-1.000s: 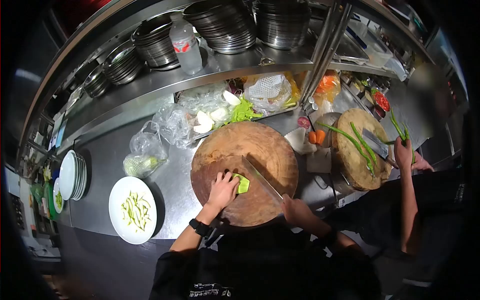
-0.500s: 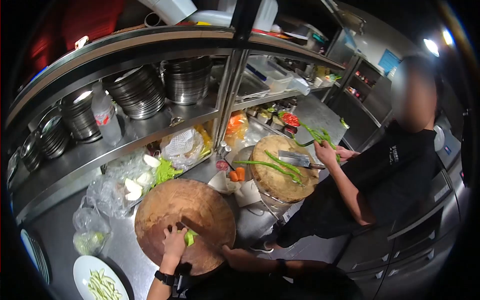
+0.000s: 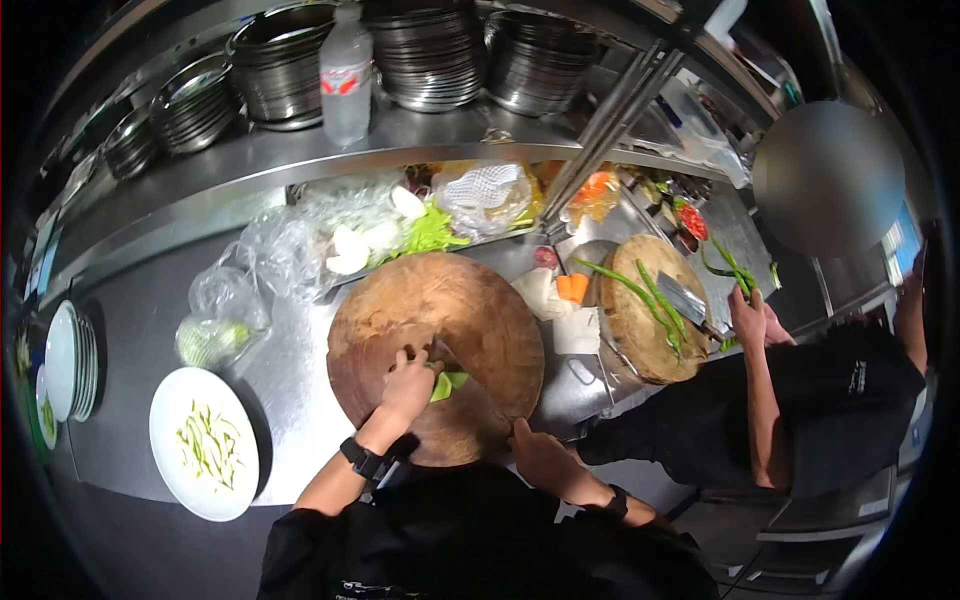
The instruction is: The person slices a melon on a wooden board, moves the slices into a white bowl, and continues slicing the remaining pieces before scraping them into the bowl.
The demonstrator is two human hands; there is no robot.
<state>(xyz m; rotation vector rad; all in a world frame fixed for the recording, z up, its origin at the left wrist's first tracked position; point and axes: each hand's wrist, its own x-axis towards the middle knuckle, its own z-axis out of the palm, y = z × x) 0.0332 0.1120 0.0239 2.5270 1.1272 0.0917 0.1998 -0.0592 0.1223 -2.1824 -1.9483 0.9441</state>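
Note:
My left hand (image 3: 408,388) is on the round wooden chopping block (image 3: 430,290), fingers curled and pressing down on a light-green vegetable piece (image 3: 449,386). Part of that piece is hidden under the fingers. At the block's near right edge, my right hand (image 3: 542,460) is closed around the handle of a cleaver (image 3: 472,378). Its dark blade slants across the wood, just right of the green piece. To the left, a white oval plate (image 3: 168,455) holds thin pale-green strips (image 3: 208,445).
On the right, a co-worker's hands (image 3: 750,315) hold long green chilies beside a second block (image 3: 625,300) bearing chilies and a cleaver (image 3: 688,302). Plastic bags (image 3: 225,305) and leafy greens (image 3: 432,228) lie behind. A bottle (image 3: 346,85) and stacked metal pans stand on the shelf.
My view has swung to the left, so more of the counter and the whole plate show. Both hands remain at the block, on the green piece and the cleaver.

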